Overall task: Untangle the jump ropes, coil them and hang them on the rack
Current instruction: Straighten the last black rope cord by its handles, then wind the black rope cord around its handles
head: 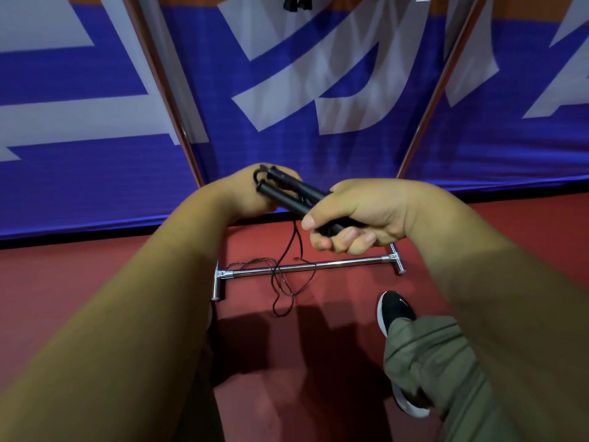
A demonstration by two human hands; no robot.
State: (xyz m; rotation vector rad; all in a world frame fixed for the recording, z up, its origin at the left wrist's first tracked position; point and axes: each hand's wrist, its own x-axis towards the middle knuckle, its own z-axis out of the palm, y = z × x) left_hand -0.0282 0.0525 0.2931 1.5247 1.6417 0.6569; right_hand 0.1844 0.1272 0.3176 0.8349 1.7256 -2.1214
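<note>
The jump-rope handles point(285, 200) are matte black, and the thin cord point(288, 247) trailing off them is black too, dark against the brick-red floor point(111, 282). The rack point(338, 265) is shiny silver chrome, its uprights picking up reddish glints. Behind it the banner point(79, 74) is deep blue with big pale grey-white strokes of lettering, an orange band along its top and a black strip at its foot. The shoe point(395, 311) is black with a white sole and a small white mark; the trouser leg point(427, 362) is olive green.
</note>
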